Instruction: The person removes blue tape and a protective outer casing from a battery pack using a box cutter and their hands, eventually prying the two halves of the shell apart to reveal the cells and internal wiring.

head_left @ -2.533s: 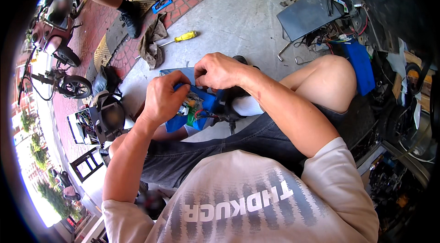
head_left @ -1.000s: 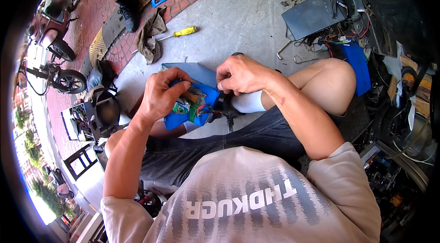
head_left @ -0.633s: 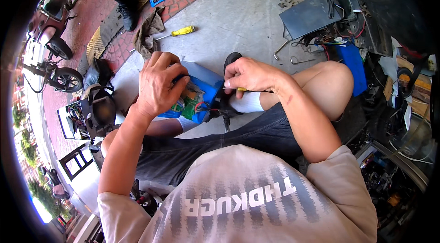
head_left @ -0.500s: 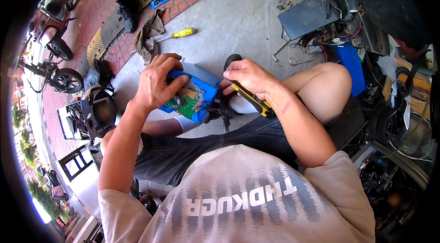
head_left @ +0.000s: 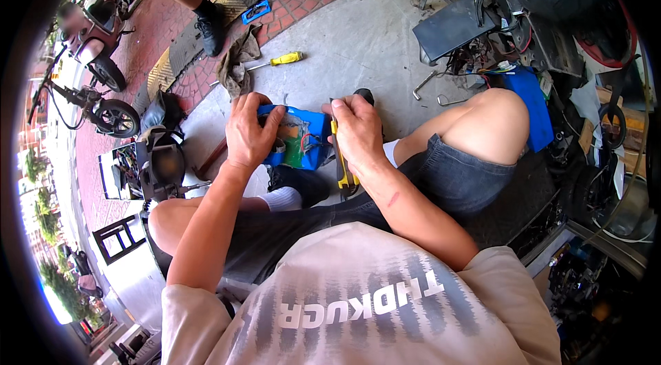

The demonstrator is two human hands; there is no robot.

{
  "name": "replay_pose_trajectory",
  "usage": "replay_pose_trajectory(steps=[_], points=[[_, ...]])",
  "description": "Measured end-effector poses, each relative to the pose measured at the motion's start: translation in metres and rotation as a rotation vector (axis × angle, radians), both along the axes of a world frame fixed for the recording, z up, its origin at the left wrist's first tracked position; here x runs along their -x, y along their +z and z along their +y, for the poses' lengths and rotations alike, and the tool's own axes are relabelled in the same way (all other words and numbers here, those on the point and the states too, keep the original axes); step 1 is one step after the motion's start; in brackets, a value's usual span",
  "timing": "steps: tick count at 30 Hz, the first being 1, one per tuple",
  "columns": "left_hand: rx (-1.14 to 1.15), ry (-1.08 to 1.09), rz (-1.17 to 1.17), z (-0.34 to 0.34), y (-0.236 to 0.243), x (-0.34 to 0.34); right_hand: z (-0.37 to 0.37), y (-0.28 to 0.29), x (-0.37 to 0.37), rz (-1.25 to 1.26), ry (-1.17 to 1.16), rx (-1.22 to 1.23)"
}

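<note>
A blue-wrapped battery pack (head_left: 317, 132) is in front of me, its wrap cut open over a green and tan inside with a red wire showing. My left hand (head_left: 248, 132) grips its left end, thumb over the top edge. In my right hand (head_left: 359, 132) is a yellow-and-black utility knife (head_left: 346, 179), its handle running down under the palm. The knife lies along the pack's right end. Its blade tip is hidden by my fingers, so I cannot tell whether it touches the wrap.
A yellow-handled screwdriver (head_left: 286, 58) lies by a dirty rag (head_left: 239, 62). Hex keys (head_left: 425, 86), a dark flat panel (head_left: 454, 26) and a blue pack (head_left: 529, 107) with loose wires are at the right. Another person's shoe (head_left: 210, 29) stands beyond the rag.
My right hand has come left and nearer, bringing the knife from a slant beside the pack to upright along its right end. The pack has turned more level in my left hand.
</note>
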State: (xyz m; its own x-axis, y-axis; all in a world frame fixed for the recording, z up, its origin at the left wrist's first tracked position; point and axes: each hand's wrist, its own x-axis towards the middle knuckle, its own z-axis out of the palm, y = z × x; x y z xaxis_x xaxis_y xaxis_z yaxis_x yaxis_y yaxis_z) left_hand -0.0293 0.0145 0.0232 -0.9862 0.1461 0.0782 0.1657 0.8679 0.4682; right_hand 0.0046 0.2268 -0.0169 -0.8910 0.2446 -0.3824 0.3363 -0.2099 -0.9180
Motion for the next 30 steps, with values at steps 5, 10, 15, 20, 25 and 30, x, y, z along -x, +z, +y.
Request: replay_pose_trajectory(steps=[5, 10, 15, 20, 25, 30], points=[[-0.020, 0.400, -0.122, 0.017, -0.004, -0.048, -0.007, 0.007, 0.073, 0.014, 0.393, -0.232], [0.013, 0.348, -0.344, 0.011, 0.034, -0.054, -0.004, 0.015, 0.099, 0.020, 0.698, -0.381], [0.370, 0.017, -0.089, 0.002, 0.045, -0.018, 0.027, 0.044, 0.096, -0.151, 0.720, -0.260], [0.222, 0.003, -0.445, 0.026, 0.049, 0.023, 0.042, 0.053, 0.100, -0.061, 0.980, -0.463], [0.150, 0.025, -0.488, 0.030, 0.045, 0.035, 0.054, 0.061, 0.098, -0.054, 1.039, -0.416], [0.123, -0.363, -0.114, 0.048, 0.034, 0.022, 0.079, 0.022, 0.110, -0.306, 0.701, -0.147]])
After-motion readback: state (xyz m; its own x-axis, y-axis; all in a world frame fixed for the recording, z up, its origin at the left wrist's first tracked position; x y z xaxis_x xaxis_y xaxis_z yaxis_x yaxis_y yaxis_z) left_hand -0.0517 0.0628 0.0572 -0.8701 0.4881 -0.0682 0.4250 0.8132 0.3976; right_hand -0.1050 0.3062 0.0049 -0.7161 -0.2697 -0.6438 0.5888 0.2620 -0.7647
